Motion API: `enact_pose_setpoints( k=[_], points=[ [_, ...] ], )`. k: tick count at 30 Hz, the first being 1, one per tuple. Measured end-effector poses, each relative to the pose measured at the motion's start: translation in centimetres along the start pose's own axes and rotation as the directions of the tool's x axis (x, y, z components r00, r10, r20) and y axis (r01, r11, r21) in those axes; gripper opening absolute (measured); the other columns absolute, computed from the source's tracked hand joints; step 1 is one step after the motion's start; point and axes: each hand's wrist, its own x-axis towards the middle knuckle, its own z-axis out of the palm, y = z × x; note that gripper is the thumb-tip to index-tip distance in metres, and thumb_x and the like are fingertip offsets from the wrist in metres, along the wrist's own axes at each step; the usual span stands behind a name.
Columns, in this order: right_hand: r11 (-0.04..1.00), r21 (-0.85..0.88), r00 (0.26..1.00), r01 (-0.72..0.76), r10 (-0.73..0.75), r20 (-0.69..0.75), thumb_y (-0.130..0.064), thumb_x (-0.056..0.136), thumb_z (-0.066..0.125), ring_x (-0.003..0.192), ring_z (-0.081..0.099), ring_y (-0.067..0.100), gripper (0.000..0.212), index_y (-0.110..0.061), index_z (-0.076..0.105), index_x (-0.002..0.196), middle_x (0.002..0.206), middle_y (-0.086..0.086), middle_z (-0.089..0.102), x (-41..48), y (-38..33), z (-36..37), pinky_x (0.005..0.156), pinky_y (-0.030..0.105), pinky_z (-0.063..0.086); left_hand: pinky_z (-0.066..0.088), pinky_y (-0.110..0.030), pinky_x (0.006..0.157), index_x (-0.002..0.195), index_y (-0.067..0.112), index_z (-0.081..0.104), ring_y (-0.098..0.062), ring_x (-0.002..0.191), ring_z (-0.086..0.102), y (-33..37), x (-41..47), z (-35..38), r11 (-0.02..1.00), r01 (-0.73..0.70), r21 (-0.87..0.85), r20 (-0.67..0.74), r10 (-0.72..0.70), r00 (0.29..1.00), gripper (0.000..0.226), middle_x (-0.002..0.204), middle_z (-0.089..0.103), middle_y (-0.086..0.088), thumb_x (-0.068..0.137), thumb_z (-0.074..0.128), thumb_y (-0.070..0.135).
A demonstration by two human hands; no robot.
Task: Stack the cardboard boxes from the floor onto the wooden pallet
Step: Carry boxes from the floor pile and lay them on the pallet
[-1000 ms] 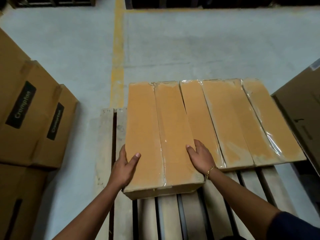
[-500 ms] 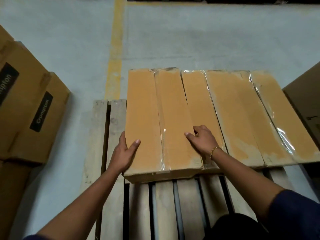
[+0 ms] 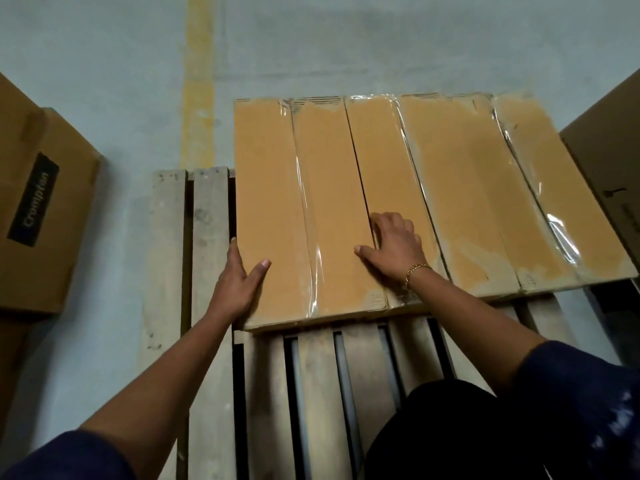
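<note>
box [image 3: 301, 202] on pallet [image 3: 207, 244], left end of the row, long axis away from me; left hand [image 3: 235, 282] flat against its left side; right hand [image 3: 394, 247] hooked into its right seam

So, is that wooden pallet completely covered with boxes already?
No, the cardboard boxes lie in one row across the far part of the wooden pallet, and bare wood shows on its left and near side.

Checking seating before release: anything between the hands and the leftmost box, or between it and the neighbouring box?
Hands: nothing, both touch the leftmost box. The left hand presses its left side. Only the right hand's own fingers curl into the seam against the neighbouring box; no other object shows there.
</note>
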Motion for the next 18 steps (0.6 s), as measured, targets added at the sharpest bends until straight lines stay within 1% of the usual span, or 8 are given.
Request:
enact_pose_setpoints(
  k=[2, 3, 4, 6, 10, 15, 18],
  points=[
    [0.999, -0.028, 0.999, 0.031, -0.030, 0.015, -0.061, 0.088, 0.058, 0.148, 0.017, 0.026, 0.084, -0.027, 0.022, 0.157, 0.165, -0.002, 0.016, -0.2, 0.0, 0.3, 0.115, 0.049, 0.025, 0.041, -0.053, 0.112, 0.160, 0.032, 0.002, -0.035, 0.138, 0.046, 0.0, -0.1, 0.2, 1.000, 0.000, -0.006, 0.001, 0.000, 1.000, 0.086, 0.160, 0.039, -0.005, 0.096, 0.052, 0.062],
    [0.998, -0.045, 0.999, 0.036, -0.035, 0.036, -0.064, 0.090, 0.054, 0.152, 0.009, 0.024, 0.086, -0.027, 0.017, 0.158, 0.167, -0.004, 0.007, -0.2, 0.1, 0.5, 0.118, 0.049, 0.020, 0.041, -0.052, 0.111, 0.160, 0.033, 0.001, -0.035, 0.137, 0.048, 0.0, -0.1, 0.4, 1.000, 0.004, -0.007, 0.000, -0.004, 1.000, 0.086, 0.159, 0.040, -0.005, 0.097, 0.052, 0.061],
    [0.997, -0.066, 0.998, 0.040, -0.037, 0.057, -0.066, 0.090, 0.050, 0.153, 0.004, 0.023, 0.087, -0.028, 0.013, 0.159, 0.168, -0.005, 0.002, -0.3, 0.2, 0.8, 0.120, 0.049, 0.015, 0.042, -0.051, 0.111, 0.160, 0.034, 0.000, -0.035, 0.136, 0.048, 0.0, -0.1, 0.5, 1.000, 0.013, -0.006, -0.003, -0.013, 1.000, 0.086, 0.159, 0.040, -0.005, 0.097, 0.051, 0.061],
    [0.993, -0.107, 0.995, 0.047, -0.037, 0.094, -0.069, 0.091, 0.047, 0.154, -0.002, 0.023, 0.089, -0.028, 0.009, 0.160, 0.168, -0.006, -0.004, -0.3, 0.6, 1.4, 0.121, 0.049, 0.010, 0.042, -0.051, 0.110, 0.160, 0.034, -0.001, -0.036, 0.135, 0.050, 0.0, -0.2, 0.7, 1.000, 0.027, -0.004, -0.014, -0.027, 1.000, 0.086, 0.159, 0.040, -0.006, 0.097, 0.050, 0.062],
    [0.989, -0.137, 0.993, 0.061, -0.046, 0.104, -0.072, 0.090, 0.046, 0.154, -0.005, 0.023, 0.090, -0.031, 0.008, 0.160, 0.168, -0.007, -0.008, -0.4, 1.1, 2.1, 0.121, 0.050, 0.010, 0.045, -0.055, 0.108, 0.158, 0.036, 0.000, -0.036, 0.132, 0.053, -0.5, 0.0, 0.7, 1.000, 0.004, 0.025, -0.021, -0.004, 1.000, 0.087, 0.157, 0.044, -0.005, 0.094, 0.049, 0.069],
    [0.986, -0.146, 0.993, 0.077, -0.062, 0.103, -0.073, 0.088, 0.047, 0.154, -0.005, 0.024, 0.088, -0.035, 0.012, 0.159, 0.168, -0.006, -0.007, -0.6, 1.1, 2.2, 0.120, 0.050, 0.011, 0.045, -0.056, 0.108, 0.158, 0.037, 0.000, -0.037, 0.133, 0.052, -0.8, -0.2, 0.6, 0.999, 0.002, 0.042, -0.019, -0.001, 1.000, 0.093, 0.157, 0.043, -0.005, 0.089, 0.046, 0.078],
    [0.985, -0.150, 0.992, 0.085, -0.069, 0.110, -0.074, 0.087, 0.048, 0.154, -0.005, 0.024, 0.089, -0.036, 0.012, 0.159, 0.168, -0.006, -0.007, -0.8, 1.2, 2.2, 0.120, 0.050, 0.011, 0.045, -0.054, 0.107, 0.159, 0.035, 0.000, -0.038, 0.132, 0.053, -0.7, -0.3, 0.6, 0.999, 0.007, 0.052, -0.019, -0.006, 1.000, 0.089, 0.157, 0.043, -0.007, 0.093, 0.048, 0.071]
  ],
)
